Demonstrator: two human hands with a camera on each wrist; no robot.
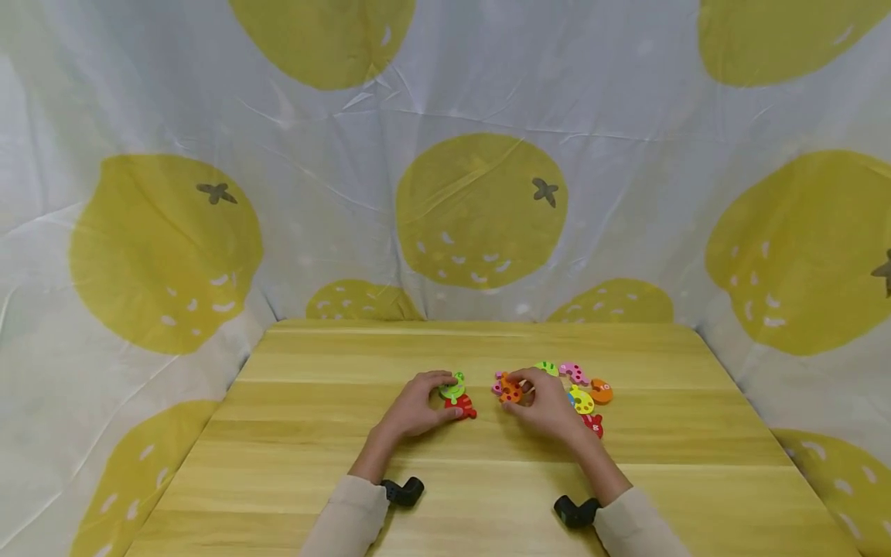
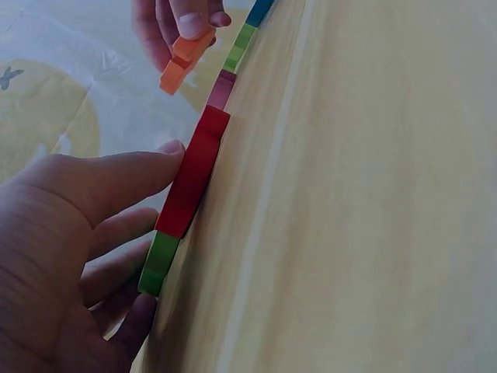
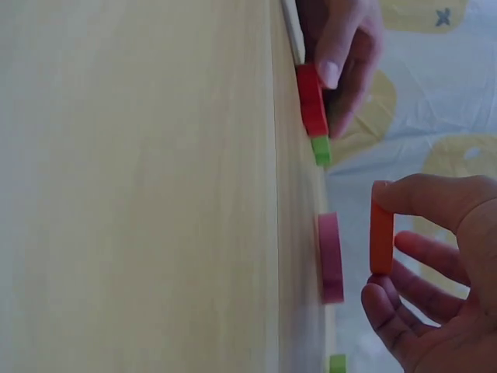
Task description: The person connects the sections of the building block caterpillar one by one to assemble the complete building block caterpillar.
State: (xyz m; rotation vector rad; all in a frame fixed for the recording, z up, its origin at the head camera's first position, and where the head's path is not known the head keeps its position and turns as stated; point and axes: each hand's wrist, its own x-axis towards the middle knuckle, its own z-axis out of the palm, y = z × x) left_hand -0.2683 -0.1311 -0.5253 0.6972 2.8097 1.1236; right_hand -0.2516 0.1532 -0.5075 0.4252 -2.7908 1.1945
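Note:
My left hand [image 1: 415, 406] lies around two flat puzzle pieces side by side on the table, a green one [image 1: 452, 389] and a red one [image 1: 462, 407]. Its thumb touches the red piece, and its fingertips are at the green piece's edge. Between thumb and fingertips, my right hand [image 1: 550, 404] pinches an orange puzzle piece [image 3: 381, 233] with red dots, raised above the tabletop. A pink puzzle piece [image 3: 331, 258] lies on the table close by, partly covered by the orange piece in the head view.
Right of my right hand lie several more pieces: yellow [image 1: 582, 401], orange marked 10 [image 1: 602, 391], pink [image 1: 575, 374], green [image 1: 547, 368] and red marked 8 [image 1: 595, 425]. A lemon-print cloth [image 1: 480, 100] hangs behind the wooden table [image 1: 313, 449].

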